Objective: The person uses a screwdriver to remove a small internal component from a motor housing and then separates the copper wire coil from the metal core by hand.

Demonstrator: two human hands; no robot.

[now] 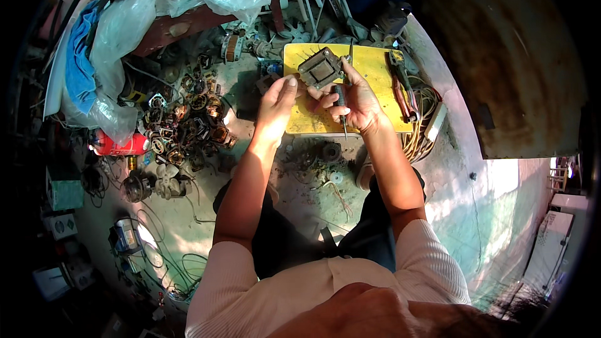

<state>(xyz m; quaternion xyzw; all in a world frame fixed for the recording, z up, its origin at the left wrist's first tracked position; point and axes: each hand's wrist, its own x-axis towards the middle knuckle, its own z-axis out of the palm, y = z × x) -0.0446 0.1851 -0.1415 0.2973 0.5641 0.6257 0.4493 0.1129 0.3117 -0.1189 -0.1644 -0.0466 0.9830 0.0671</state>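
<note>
A person sits on the floor and works over a yellow board (375,66) in the upper middle of the frame. On it, tipped up a little, is a small square metal block (321,69) that looks like a transformer core. It is dark grey and brown, with a frame around a flat middle, and it looks old and a bit rusty.

The block lies just above both hands, between their fingertips. The right hand (354,103) is nearer: its fingers reach up and touch the block's right edge. This hand is also closed around a thin screwdriver (342,109), whose dark handle is in the palm and whose thin shaft points down toward the bottom of the frame. The left hand (277,103) is half open, with its fingers bent, and its tips sit right at the block's left corner. I cannot tell if they press on it.

Red-handled pliers (400,84) lie at the right side of the board. A heap of copper coils (188,122) lies to the left on the floor.
</note>
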